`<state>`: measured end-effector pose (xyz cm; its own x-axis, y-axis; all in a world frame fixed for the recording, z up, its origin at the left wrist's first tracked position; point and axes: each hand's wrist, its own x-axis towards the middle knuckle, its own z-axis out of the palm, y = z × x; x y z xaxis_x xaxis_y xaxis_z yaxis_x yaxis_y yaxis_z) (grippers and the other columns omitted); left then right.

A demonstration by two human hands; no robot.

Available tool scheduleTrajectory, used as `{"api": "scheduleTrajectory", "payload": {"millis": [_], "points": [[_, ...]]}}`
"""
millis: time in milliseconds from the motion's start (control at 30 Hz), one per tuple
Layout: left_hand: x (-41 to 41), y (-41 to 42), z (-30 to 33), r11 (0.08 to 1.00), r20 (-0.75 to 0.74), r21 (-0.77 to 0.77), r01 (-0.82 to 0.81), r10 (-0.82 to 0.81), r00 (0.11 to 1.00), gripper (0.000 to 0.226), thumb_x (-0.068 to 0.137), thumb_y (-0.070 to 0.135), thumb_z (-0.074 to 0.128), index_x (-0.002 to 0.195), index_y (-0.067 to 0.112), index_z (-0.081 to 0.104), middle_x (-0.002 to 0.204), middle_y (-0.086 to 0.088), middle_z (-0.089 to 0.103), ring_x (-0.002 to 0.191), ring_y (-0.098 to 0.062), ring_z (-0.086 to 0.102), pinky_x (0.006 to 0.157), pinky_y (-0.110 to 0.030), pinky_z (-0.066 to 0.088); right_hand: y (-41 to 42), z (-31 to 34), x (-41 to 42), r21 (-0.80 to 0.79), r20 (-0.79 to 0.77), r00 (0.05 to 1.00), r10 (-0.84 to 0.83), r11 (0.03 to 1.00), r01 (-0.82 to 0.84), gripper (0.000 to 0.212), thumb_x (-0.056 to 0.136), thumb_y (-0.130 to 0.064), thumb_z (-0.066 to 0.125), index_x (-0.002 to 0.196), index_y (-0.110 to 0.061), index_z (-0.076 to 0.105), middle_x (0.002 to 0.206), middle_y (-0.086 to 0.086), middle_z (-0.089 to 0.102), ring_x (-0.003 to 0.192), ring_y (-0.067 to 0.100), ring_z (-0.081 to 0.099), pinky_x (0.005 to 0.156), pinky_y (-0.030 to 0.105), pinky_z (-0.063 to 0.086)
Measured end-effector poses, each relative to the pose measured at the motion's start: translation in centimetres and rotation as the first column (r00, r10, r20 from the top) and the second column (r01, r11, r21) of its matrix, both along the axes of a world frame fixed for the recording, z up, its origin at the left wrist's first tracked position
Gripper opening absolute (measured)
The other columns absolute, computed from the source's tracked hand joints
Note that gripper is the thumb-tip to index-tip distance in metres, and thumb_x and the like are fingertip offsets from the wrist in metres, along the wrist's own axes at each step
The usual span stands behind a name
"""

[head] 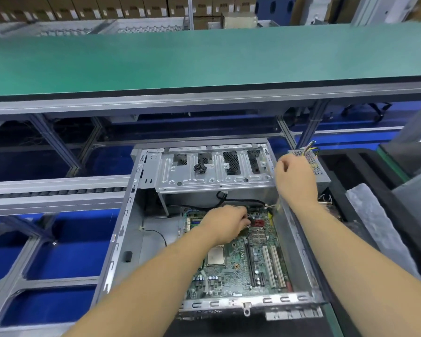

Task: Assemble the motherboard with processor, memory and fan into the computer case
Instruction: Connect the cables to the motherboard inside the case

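While the motherboard (238, 261) lies inside the computer case (122, 229), the left hand (225, 223) pinches a black connector at its far edge; the right hand (294, 177), fingers curled, grips the case's right wall. Forcing a misaligned plug risks bent pins.

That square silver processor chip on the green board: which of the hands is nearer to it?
The left hand. It works on the motherboard just beyond the processor. The right hand is farther off, up at the case's right wall near the drive cage.
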<state>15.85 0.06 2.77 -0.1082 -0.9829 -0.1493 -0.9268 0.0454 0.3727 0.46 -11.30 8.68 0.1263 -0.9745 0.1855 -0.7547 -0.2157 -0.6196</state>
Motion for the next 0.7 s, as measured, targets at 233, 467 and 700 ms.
{"api": "scheduleTrajectory", "payload": {"millis": [233, 467, 700], "points": [[-2.8, -2.2, -2.1, 0.997, 0.016, -0.072, -0.040, 0.041, 0.999, 0.025, 0.101, 0.034, 0.047, 0.106, 0.015, 0.064, 0.107, -0.008, 0.066, 0.099, -0.032, 0.062, 0.076, -0.042, 0.053, 0.0, -1.3, 0.5, -0.041, -0.162, 0.984, -0.072, 0.997, 0.066, 0.031, 0.103, -0.030, 0.040, 0.088, -0.009, 0.057, 0.082, 0.008, 0.057, 0.073, 0.030, 0.049, 0.062, 0.035, 0.034], [-4.1, -3.6, -3.3, 0.977, 0.124, -0.211, 0.007, 0.020, 0.992, 0.017, 0.095, 0.018, 0.053, 0.106, 0.019, 0.066, 0.106, -0.005, 0.065, 0.096, -0.031, 0.063, 0.073, -0.037, 0.042, -0.2, -1.6, 0.6, 0.004, -0.124, 0.988, -0.088, 0.996, 0.089, 0.033, 0.100, -0.035, 0.041, 0.085, -0.012, 0.058, 0.082, 0.008, 0.063, 0.076, 0.034, 0.057, 0.068, 0.040, 0.050], [-4.7, -5.2, -3.4, 0.970, -0.121, -0.079, -0.230, 0.219, 0.968, 0.024, 0.100, 0.028, 0.044, 0.108, 0.025, 0.067, 0.106, -0.006, 0.072, 0.099, -0.033, 0.065, 0.088, -0.038, 0.046, -0.3, -1.9, 0.4, 0.020, -0.077, 0.992, -0.096, 0.995, 0.098, 0.035, 0.099, -0.036, 0.042, 0.072, -0.015, 0.051, 0.071, 0.003, 0.057, 0.067, 0.025, 0.051, 0.053, 0.031, 0.031]]}}
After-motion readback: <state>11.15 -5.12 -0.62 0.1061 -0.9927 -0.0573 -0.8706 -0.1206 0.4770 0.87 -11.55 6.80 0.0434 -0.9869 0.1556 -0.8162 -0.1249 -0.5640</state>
